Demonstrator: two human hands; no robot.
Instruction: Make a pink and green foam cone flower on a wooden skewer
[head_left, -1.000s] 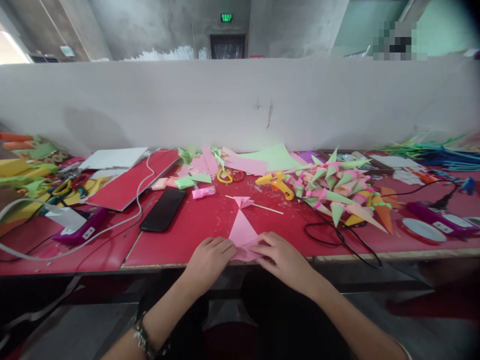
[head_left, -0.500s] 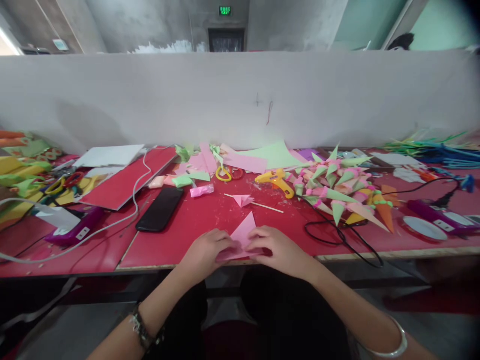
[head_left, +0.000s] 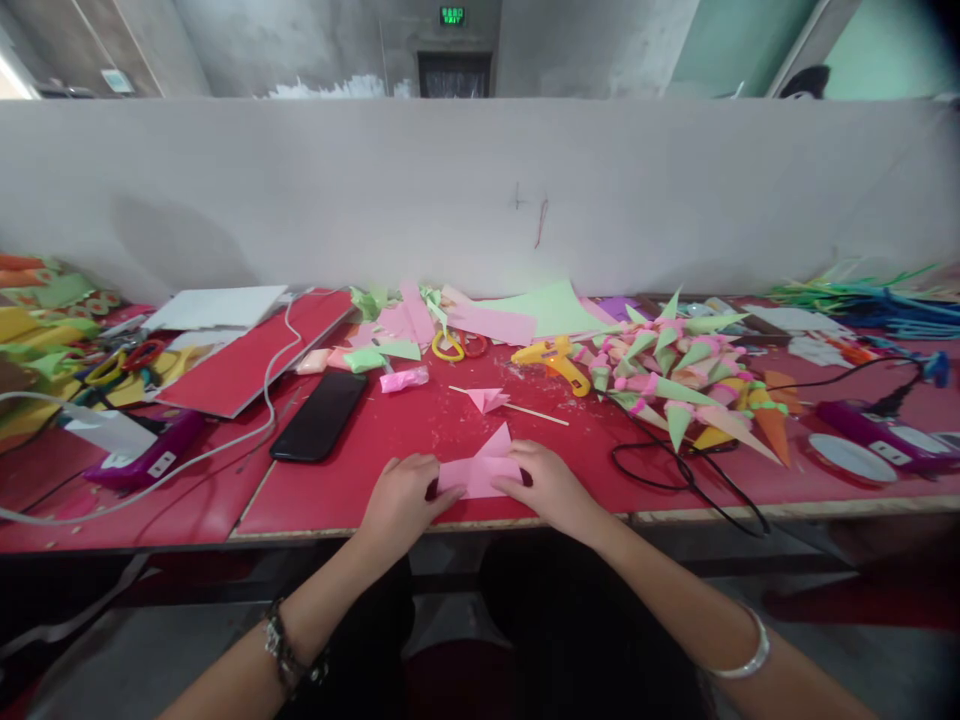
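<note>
A: Where is the folded pink paper (head_left: 480, 480)?
B: Near the front edge of the red counter (head_left: 322, 500), between both hands.
A: State of the fingers?
B: Left hand (head_left: 403, 500): thumb and fingers clamped on the paper's left end. Right hand (head_left: 556, 492): likewise clamped on the right end.
A: Adjacent items?
B: Just beyond the paper: a thin stick (head_left: 541, 415), touching a smaller pink piece (head_left: 487, 400). Farther back: a yellow glue gun (head_left: 553, 360).

Near, one folded pink paper (head_left: 481, 474); farther, one thin stick (head_left: 538, 414), one glue gun (head_left: 553, 356), one black phone (head_left: 319, 418) — and two purple power strips (head_left: 174, 446), left and right.
</note>
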